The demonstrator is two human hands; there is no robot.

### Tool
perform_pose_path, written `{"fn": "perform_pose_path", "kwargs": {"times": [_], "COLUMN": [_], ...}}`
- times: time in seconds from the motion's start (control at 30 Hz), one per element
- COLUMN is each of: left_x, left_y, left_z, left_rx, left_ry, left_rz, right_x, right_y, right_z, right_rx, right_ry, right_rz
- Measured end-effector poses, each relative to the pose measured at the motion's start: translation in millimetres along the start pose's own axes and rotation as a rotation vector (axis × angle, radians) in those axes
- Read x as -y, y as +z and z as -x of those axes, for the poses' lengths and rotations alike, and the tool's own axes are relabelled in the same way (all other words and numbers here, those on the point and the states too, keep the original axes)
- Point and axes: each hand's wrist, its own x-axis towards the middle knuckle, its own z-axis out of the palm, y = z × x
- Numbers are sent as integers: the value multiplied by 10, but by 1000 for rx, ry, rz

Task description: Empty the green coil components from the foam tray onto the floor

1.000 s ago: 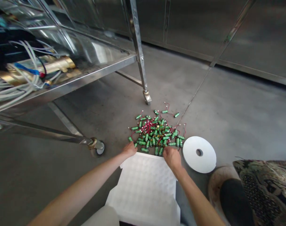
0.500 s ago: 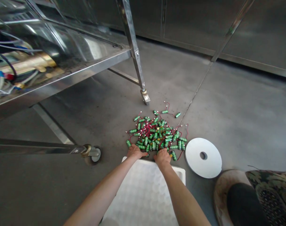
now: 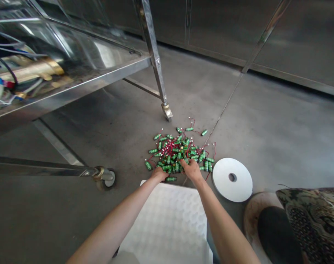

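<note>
Left hand and right hand, grip state indiscernible, at near edge of green wired components on floor, beyond white tray.

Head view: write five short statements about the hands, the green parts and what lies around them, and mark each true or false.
1. Both hands, left hand and right hand, are at the near edge of the pile of green parts. True.
2. The parts have blue wires. False: the wires are red.
3. The white disc lies right of the pile. True.
4. The white tray is full of parts. False: none show in it.
5. The pile sits on the metal cart. False: it lies on the floor.
</note>
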Motion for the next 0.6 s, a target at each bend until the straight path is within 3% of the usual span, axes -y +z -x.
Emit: {"fn": "perform_pose_path", "kwargs": {"times": [0.1,0.2,0.3,0.37,0.6], "left_x": [-21,-37,-46,-68,-316], "left_y": [-139,-246,-215,-139,-59], "left_z": [95,222,345,407,477], "left_rx": [62,7,-101,-100,23], "left_ry": [6,109,338,444,554], "left_rz": [59,-7,-318,-487,-740], "right_x": [-49,-272,-536,-667,-842], "right_y": [-218,-303,-252,-184,-53], "right_z": [25,109,190,208,102], "right_rx": [-47,-100,-93,-72,-90], "right_ry": [-76,-8,98,133,162], "right_rz": [44,307,413,428,362]}}
